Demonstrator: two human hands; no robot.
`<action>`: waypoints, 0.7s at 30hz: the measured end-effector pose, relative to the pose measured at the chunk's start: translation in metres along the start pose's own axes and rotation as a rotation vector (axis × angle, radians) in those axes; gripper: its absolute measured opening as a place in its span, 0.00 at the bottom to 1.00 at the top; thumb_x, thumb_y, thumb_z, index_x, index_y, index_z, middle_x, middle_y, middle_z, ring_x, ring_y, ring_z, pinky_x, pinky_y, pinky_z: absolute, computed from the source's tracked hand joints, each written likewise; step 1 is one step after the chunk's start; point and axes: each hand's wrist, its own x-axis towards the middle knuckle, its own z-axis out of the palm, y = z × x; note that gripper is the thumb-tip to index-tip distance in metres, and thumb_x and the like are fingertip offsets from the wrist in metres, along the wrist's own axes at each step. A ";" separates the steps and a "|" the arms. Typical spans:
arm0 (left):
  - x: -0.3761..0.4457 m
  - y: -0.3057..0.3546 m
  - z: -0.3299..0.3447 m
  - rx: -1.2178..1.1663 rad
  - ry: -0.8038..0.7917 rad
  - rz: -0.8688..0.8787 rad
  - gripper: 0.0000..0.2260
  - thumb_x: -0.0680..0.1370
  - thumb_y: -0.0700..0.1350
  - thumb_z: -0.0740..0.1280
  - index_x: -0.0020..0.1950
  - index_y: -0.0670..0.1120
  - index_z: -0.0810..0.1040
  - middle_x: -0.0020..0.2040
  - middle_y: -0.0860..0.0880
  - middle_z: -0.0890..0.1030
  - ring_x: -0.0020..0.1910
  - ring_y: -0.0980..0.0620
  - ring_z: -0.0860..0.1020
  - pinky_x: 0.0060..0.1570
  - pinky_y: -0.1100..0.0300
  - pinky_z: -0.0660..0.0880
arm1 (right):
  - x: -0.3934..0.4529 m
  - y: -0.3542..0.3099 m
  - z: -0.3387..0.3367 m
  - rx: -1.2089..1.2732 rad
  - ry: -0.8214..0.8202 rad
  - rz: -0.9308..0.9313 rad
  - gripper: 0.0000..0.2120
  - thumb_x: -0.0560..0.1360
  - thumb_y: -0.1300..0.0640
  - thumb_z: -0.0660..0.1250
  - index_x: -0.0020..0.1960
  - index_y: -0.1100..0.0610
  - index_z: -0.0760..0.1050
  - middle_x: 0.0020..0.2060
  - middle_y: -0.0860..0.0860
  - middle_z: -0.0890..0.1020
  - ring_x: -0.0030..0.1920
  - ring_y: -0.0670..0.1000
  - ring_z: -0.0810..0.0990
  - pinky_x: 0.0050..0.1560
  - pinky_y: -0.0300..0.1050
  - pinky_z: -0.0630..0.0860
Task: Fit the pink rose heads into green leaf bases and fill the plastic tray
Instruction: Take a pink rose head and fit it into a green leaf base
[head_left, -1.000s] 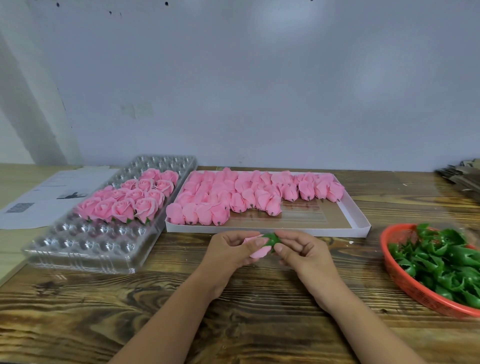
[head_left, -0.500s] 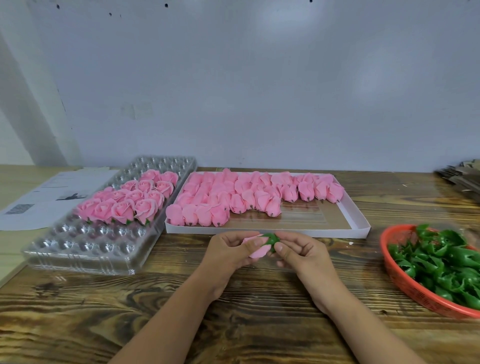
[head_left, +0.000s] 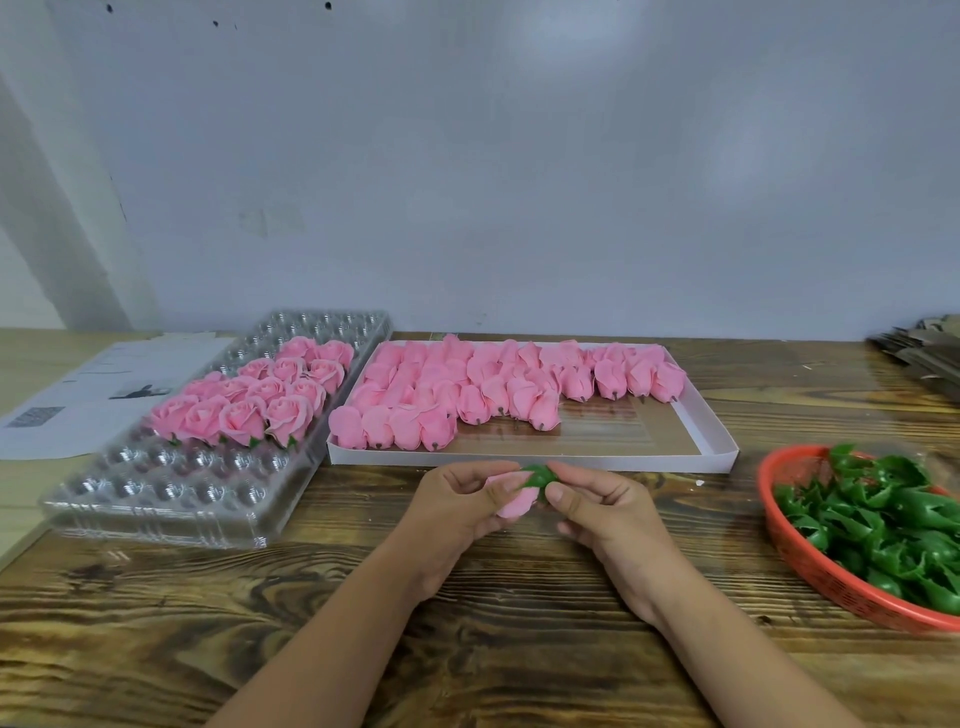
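Both hands meet mid-desk: left hand (head_left: 457, 512) grips the rose (head_left: 514, 501), right hand (head_left: 597, 506) pinches the leaf base (head_left: 537, 475) onto its right-pointing end.

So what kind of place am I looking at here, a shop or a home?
Most likely a small craft assembly bench, not a shop. A white box holds loose rose heads, a red basket is full of green leaf bases, and a partly filled clear plastic tray sits on a rough wooden table.

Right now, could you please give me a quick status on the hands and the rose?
Left hand grips pink rose head. Right hand pinches green leaf base onto it. Plastic tray part filled. Nothing in the way.
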 end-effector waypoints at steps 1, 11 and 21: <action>0.000 0.000 0.000 -0.018 -0.009 -0.008 0.14 0.69 0.49 0.77 0.53 0.45 0.88 0.55 0.43 0.87 0.53 0.52 0.85 0.48 0.62 0.80 | 0.000 0.000 0.000 0.013 -0.003 0.004 0.14 0.63 0.59 0.75 0.49 0.55 0.85 0.47 0.56 0.87 0.46 0.46 0.85 0.38 0.36 0.78; 0.001 0.000 -0.003 -0.039 -0.028 -0.043 0.10 0.72 0.44 0.75 0.53 0.46 0.88 0.55 0.43 0.86 0.54 0.51 0.85 0.48 0.62 0.81 | 0.000 0.001 0.000 -0.058 0.020 -0.114 0.19 0.57 0.52 0.80 0.48 0.53 0.87 0.48 0.56 0.87 0.52 0.53 0.86 0.52 0.42 0.81; 0.003 0.001 -0.003 -0.041 -0.008 -0.061 0.14 0.69 0.49 0.78 0.52 0.46 0.88 0.55 0.43 0.86 0.53 0.51 0.85 0.47 0.63 0.80 | -0.003 -0.003 0.000 -0.080 0.002 -0.068 0.17 0.62 0.49 0.77 0.50 0.53 0.87 0.49 0.55 0.87 0.53 0.53 0.84 0.54 0.48 0.78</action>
